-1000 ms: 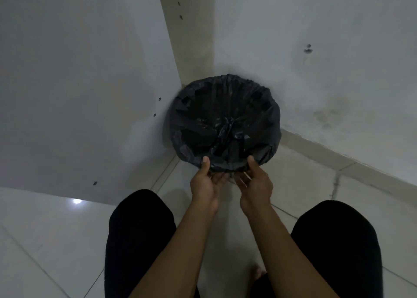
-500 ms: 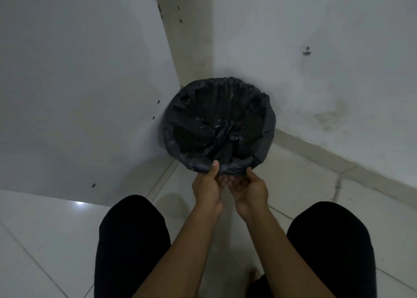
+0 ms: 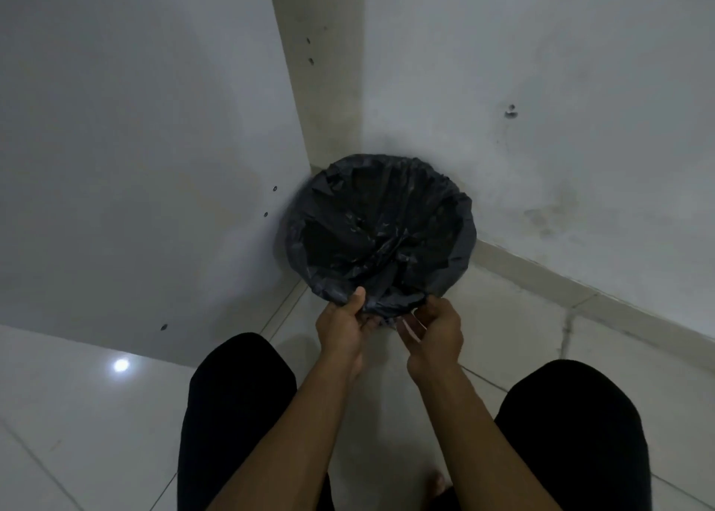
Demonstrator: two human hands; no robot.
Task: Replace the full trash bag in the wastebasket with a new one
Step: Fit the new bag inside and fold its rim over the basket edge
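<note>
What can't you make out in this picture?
Head view:
- Wastebasket: wholly covered by the black bag draped over it.
- Bag's contents: too dark, under crumpled plastic.
- Left hand: fingers tucked beneath the bag's near edge.
- Right hand: fingers blurred, so unclear whether it holds the bag.

Both bare forearms are held stretched forward, the hands set close together. The rim of the trash bag [image 3: 381, 232] is pinched by the left hand [image 3: 342, 330], thumb laid on top; the same rim is gripped by the right hand [image 3: 435, 332], fingers curled.
</note>
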